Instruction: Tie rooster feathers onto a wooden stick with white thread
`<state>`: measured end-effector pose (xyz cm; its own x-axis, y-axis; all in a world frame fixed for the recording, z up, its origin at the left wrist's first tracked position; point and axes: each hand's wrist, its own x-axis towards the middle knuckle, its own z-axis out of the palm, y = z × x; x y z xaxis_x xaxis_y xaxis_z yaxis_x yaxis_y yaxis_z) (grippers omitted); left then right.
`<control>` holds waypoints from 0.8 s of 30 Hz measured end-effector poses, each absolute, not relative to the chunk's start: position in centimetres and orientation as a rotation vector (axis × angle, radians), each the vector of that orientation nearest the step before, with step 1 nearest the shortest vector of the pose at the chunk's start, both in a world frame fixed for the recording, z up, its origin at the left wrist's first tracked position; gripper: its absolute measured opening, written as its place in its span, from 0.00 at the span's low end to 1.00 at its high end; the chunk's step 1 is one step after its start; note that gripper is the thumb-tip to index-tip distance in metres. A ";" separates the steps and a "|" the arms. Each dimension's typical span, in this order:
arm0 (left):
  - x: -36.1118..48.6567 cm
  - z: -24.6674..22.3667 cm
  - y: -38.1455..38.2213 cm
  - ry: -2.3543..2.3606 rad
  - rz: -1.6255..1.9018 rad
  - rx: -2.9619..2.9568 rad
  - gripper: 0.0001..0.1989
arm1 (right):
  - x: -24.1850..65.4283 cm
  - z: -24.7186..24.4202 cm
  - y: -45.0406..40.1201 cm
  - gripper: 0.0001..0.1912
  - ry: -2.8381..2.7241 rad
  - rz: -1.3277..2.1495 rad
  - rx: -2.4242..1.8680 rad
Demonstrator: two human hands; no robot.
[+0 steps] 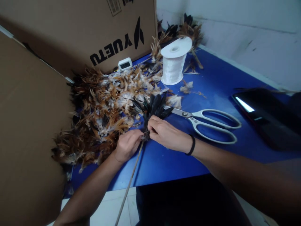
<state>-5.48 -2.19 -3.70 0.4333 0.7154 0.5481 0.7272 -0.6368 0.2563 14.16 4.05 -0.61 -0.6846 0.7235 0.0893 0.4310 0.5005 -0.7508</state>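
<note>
A feather duster lies between my hands: a thin stick (131, 176) runs down past the table's front edge, and a bunch of black feathers (156, 105) fans out at its upper end. My left hand (129, 145) is closed, its fingertips pinching at the base of the bunch beside the stick. From the other side, my right hand (166, 133) closes its thumb and fingers on the feather base. Whatever fine material is between the fingertips is too small to make out. Silver scissors (202, 121) lie behind my right hand, their blade tips hidden by the black feathers.
Loose brown and white feathers (101, 110) are heaped on the blue table (164, 166) at left. Behind stand a white ribbon spool (174, 66), a small digital timer (125, 64) and a large cardboard box (77, 28). A dark phone (270, 116) lies at right.
</note>
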 end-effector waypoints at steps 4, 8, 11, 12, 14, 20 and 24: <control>-5.3 -3.2 -2.2 -1.300 -0.938 -2.668 0.11 | 14.2 -0.6 4.0 0.07 -2.360 0.992 -0.967; -5.2 -3.3 -1.9 -1.310 -0.919 -2.667 0.11 | 14.3 -0.6 3.9 0.07 -2.365 0.966 -0.944; -5.1 -3.3 -1.7 -1.301 -0.939 -2.669 0.10 | 14.3 -0.6 3.8 0.08 -2.381 0.946 -0.916; -5.1 -3.3 -1.7 -1.296 -0.946 -2.671 0.10 | 14.4 -0.6 3.8 0.08 -2.383 0.943 -0.912; -5.1 -3.3 -1.7 -1.285 -0.952 -2.678 0.10 | 14.4 -0.7 3.8 0.06 -2.379 0.950 -0.915; -5.1 -3.3 -1.8 -1.262 -0.967 -2.657 0.10 | 14.2 -0.5 4.0 0.06 -2.343 0.966 -0.905; -5.2 -3.5 -1.9 -1.275 -0.957 -2.634 0.10 | 14.1 -0.4 4.1 0.08 -2.307 0.979 -0.909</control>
<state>-5.17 -1.91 -3.53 0.4642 0.6886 0.5571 0.7275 -0.6552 0.2037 14.15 4.09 -0.41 -0.6692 0.7257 0.1599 0.3891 0.5256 -0.7565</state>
